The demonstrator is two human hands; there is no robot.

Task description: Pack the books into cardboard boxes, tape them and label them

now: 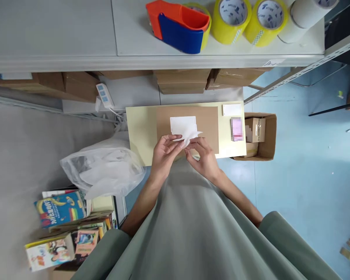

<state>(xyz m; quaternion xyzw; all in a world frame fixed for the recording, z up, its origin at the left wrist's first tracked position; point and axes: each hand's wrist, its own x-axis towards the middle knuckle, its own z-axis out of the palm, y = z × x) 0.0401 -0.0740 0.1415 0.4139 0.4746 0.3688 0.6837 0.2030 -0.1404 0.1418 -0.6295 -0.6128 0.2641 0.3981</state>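
Note:
A small white paper sheet (183, 125) lies over a flat brown cardboard piece (208, 130), its near edge lifted and crumpled. The fingers of my left hand (165, 153) are closed on that near edge from the left. From the right, my right hand (203, 157) pinches at the same lifted part, thumb and fingertips close together. Beneath the cardboard is a pale yellow board (141, 134). To the right of the cardboard on this board lie a white card (231, 109) and a small pink card (237, 129).
An open carton (270, 136) with smaller boxes stands right of the board. At left are a clear plastic bag (105, 167) and stacked books (60, 210). The shelf (76, 35) above holds a tape dispenser (179, 33) and yellow tape rolls (231, 19). A power strip (105, 95) lies below.

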